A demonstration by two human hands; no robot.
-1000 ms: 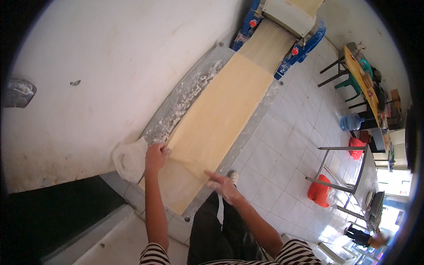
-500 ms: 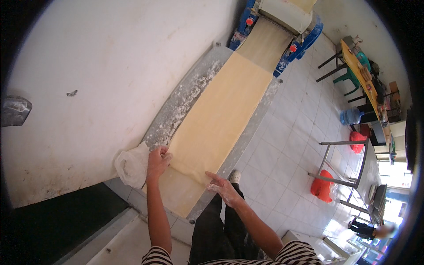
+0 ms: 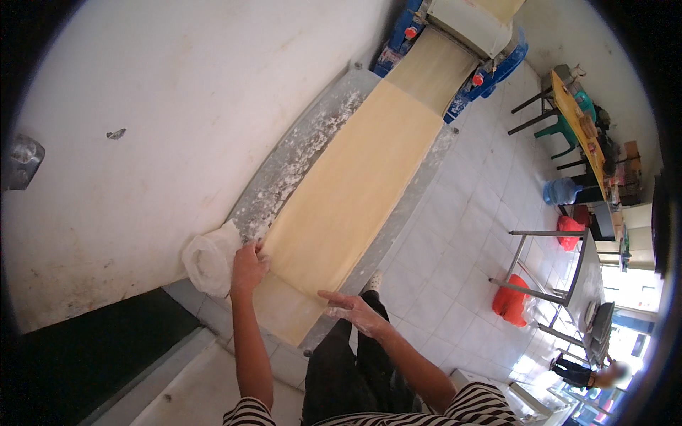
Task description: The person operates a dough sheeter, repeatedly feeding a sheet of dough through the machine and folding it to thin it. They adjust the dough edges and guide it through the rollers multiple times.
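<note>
Sliding both hands nearer: left hand [image 3: 249,268] now presses flat on the dough sheet [image 3: 355,184] edge at 7 o'clock, floury right hand [image 3: 353,312] open alongside, so the sheet's lengthening down the floured table [image 3: 298,160].

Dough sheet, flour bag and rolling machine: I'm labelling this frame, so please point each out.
dough sheet [image 3: 355,192], head view, middle of its flat top.
flour bag [image 3: 207,260], head view, its bulging side.
rolling machine [image 3: 465,25], head view, its pale housing.

Dough sheet [image 3: 355,184] now further over the end, under both hands.
</note>
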